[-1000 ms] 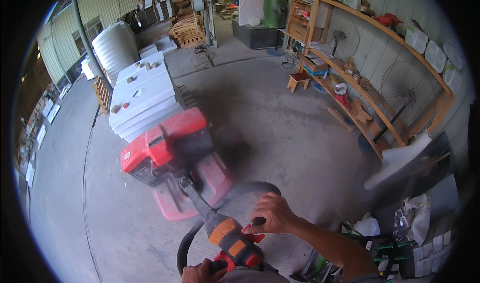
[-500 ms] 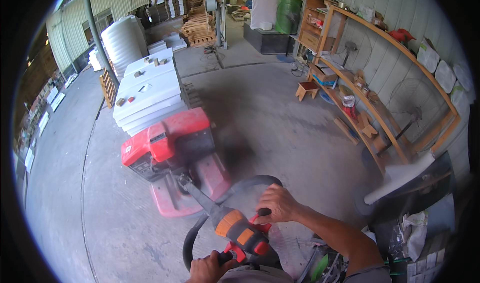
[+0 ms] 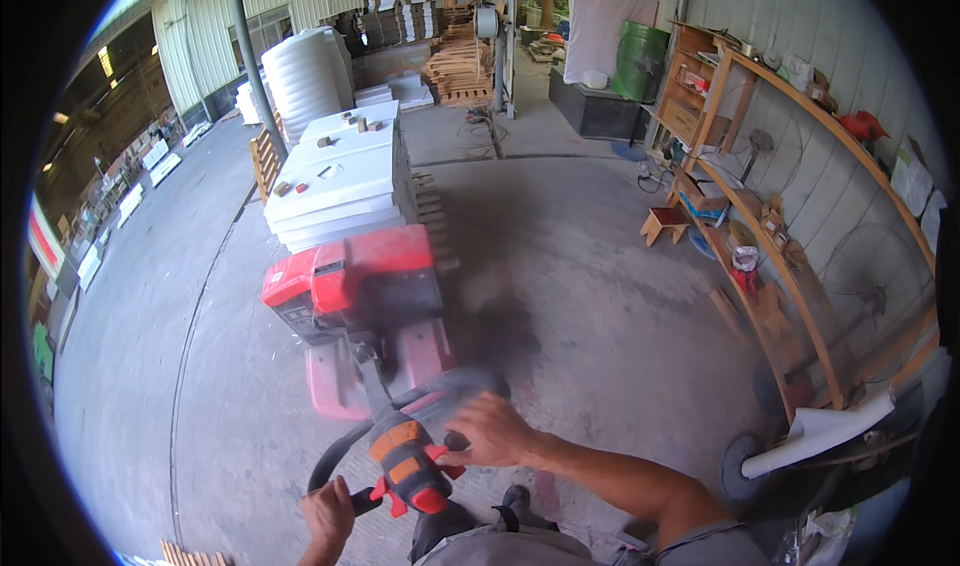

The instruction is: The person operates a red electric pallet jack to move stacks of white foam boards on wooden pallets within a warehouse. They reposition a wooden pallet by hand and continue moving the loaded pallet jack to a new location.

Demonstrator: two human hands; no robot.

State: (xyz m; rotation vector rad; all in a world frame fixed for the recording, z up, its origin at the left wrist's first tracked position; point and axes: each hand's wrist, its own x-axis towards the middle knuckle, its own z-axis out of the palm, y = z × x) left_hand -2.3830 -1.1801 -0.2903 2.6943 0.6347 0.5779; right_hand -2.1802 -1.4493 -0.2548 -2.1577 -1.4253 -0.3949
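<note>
In front of me stands a red electric pallet truck (image 3: 385, 256), with a stack of white boards (image 3: 340, 206) behind its body. Its tiller head (image 3: 405, 456), black and orange with red paddles, points back toward me. My left hand (image 3: 328, 516) is closed around the black grip on the tiller's left side. On the other side, my right hand (image 3: 490, 431) is closed on the right grip beside a red paddle, slightly blurred. Several small blocks (image 3: 324, 142) and a red item (image 3: 302, 187) lie on top of the boards.
Wooden shelving (image 3: 780, 226) with assorted goods runs along the right wall. A small wooden stool (image 3: 664, 224) stands before it. Beyond the boards are a large white roll (image 3: 308, 81), a post (image 3: 250, 56) and stacked pallets (image 3: 462, 66). A green barrel (image 3: 640, 61) stands at the back right.
The tiller head and both hands have shifted left in view. The truck's body has turned a little, and the surroundings have moved right. Both hands stay on the grips.
</note>
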